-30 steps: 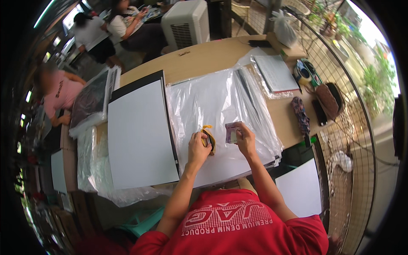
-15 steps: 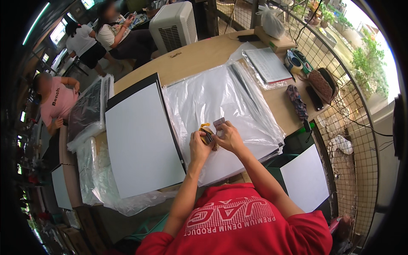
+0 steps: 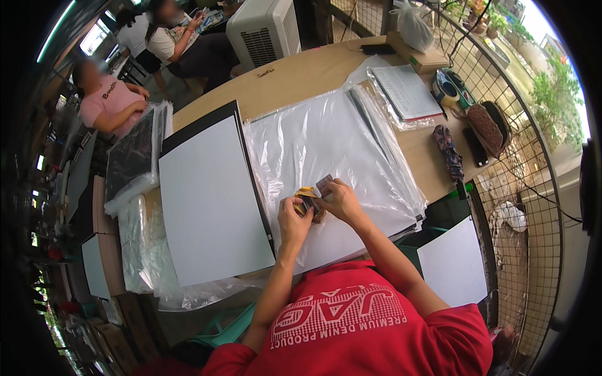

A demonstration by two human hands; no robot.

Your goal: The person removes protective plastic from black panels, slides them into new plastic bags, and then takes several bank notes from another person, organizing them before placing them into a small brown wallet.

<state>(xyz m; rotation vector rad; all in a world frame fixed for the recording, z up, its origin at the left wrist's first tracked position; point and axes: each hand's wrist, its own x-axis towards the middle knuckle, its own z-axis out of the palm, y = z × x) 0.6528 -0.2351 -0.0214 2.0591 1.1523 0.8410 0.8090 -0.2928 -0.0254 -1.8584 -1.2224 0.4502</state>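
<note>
My left hand [image 3: 292, 222] is closed round a small dark pouch or wallet [image 3: 306, 204] with a yellow edge; its contents are too small to make out. Close beside it, my right hand [image 3: 343, 202] pinches a small greyish-pink piece, like a card or folded note [image 3: 324, 183], which sticks up past the fingers. The right thumb reaches toward the pouch. Both hands are above a stack of white sheets in clear plastic [image 3: 313, 141]. To its left lies a large white board [image 3: 210, 207] with black board under it.
Plastic-wrapped dark sheets [image 3: 130, 156] lie at the table's left. On the right are a clipboard with paper [image 3: 406, 94], a folded umbrella [image 3: 448, 150], a brown pouch [image 3: 486, 128] and tape [image 3: 446, 94]. An air cooler [image 3: 263, 34] stands behind the table. A person in pink [image 3: 110, 100] sits at far left.
My view has shifted slightly. The pouch's yellow edge looks spread wider between my hands, and the right hand still pinches the same piece. The person in pink has changed arm position.
</note>
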